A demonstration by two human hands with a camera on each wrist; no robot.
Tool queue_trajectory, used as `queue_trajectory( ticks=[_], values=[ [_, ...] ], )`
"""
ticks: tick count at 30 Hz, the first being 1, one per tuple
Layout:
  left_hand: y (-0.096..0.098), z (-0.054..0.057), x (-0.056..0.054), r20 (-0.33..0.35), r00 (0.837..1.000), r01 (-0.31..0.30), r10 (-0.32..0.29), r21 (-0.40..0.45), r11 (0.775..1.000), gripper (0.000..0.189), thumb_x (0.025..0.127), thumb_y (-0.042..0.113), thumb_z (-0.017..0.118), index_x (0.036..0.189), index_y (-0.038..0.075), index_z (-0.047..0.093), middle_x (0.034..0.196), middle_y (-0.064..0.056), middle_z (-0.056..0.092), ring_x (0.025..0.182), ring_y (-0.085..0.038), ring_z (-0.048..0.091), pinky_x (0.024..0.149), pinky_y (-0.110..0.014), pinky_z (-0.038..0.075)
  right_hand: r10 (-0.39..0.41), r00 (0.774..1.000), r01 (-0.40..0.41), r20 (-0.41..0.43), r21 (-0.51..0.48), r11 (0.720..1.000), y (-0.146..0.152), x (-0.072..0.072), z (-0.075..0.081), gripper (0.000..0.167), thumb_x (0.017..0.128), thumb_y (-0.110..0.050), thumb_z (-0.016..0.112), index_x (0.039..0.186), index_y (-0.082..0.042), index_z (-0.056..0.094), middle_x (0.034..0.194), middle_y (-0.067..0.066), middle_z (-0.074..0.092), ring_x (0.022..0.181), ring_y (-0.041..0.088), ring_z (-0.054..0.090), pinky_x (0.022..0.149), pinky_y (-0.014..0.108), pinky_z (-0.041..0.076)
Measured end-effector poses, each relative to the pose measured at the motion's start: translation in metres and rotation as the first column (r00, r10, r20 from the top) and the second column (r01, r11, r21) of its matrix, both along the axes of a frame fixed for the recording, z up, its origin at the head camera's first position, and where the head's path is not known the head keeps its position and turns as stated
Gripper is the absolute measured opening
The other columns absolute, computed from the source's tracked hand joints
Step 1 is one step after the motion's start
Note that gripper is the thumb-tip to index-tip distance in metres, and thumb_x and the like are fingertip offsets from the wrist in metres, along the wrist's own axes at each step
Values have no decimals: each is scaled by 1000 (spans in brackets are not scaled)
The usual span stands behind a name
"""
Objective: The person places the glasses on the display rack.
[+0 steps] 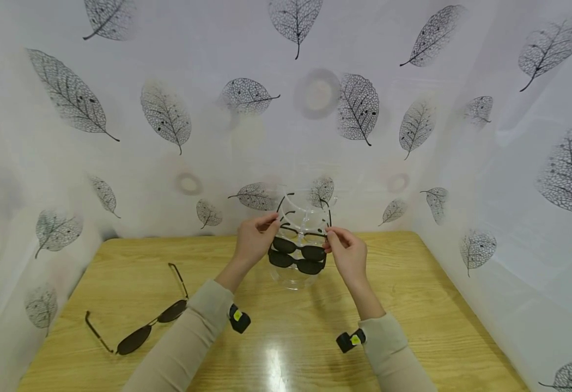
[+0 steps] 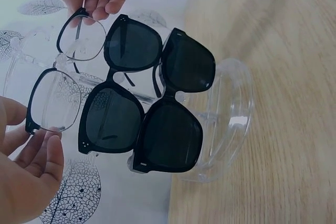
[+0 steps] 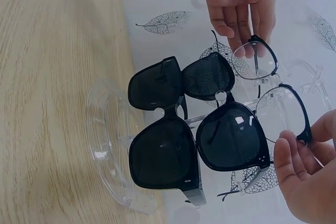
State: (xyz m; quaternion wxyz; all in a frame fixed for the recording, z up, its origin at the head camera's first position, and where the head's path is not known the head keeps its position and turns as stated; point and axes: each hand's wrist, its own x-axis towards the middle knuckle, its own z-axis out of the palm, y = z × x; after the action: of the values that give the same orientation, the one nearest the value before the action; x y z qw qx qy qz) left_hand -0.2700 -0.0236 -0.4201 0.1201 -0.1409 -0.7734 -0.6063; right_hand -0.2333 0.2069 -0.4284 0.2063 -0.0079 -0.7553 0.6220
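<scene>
Clear-lensed eyeglasses (image 1: 314, 237) with dark upper rims sit high on a transparent display stand (image 1: 293, 287). My left hand (image 1: 255, 239) pinches one side of them near the hinge, and my right hand (image 1: 348, 253) pinches the opposite side. Both wrist views show the fingertips at the frame's outer corners; in the left wrist view the eyeglasses (image 2: 56, 100) are at the stand's bridge-shaped rest. Just below hang black sunglasses (image 3: 233, 136), and a second pair of black sunglasses (image 3: 163, 153) is on the lowest level. Whether the eyeglasses' weight rests on the stand, I cannot tell.
Thin-framed sunglasses (image 1: 135, 340) lie with temples spread on the wooden table (image 1: 276, 337), left of my left forearm. A pale leaf-printed sheet (image 1: 207, 141) rises behind the stand and along both sides. Black wrist cameras (image 1: 239, 319) are worn on both cuffs.
</scene>
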Motion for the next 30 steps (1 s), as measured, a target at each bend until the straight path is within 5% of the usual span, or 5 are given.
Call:
queue_trajectory(
  ticks=[7,14,30],
  values=[
    [0,1,1,15,1000,6,-6,-1,1000,30,102,13,69,131,3,74,124,-18,77,101,-34,76,93,-47,62,-2,1000,2,-15,10,1000,0,2,0,17,103,-6,66,109,4,78,87,31,75,66,17,72,68,34,64],
    [-2,2,1,20,999,26,-26,4,1000,33,103,13,68,133,0,72,126,-19,76,102,-36,76,95,-48,61,4,1000,-3,-17,19,1000,-2,6,1,18,103,-7,66,109,4,78,87,32,74,66,17,72,64,21,60],
    [-3,-1,0,6,999,44,-44,17,999,33,102,12,69,132,-1,72,128,-23,74,102,-34,75,93,-42,62,5,1000,-4,-16,13,1000,-2,8,1,18,103,-7,67,111,5,78,88,34,73,63,10,69,63,20,59]
  ],
)
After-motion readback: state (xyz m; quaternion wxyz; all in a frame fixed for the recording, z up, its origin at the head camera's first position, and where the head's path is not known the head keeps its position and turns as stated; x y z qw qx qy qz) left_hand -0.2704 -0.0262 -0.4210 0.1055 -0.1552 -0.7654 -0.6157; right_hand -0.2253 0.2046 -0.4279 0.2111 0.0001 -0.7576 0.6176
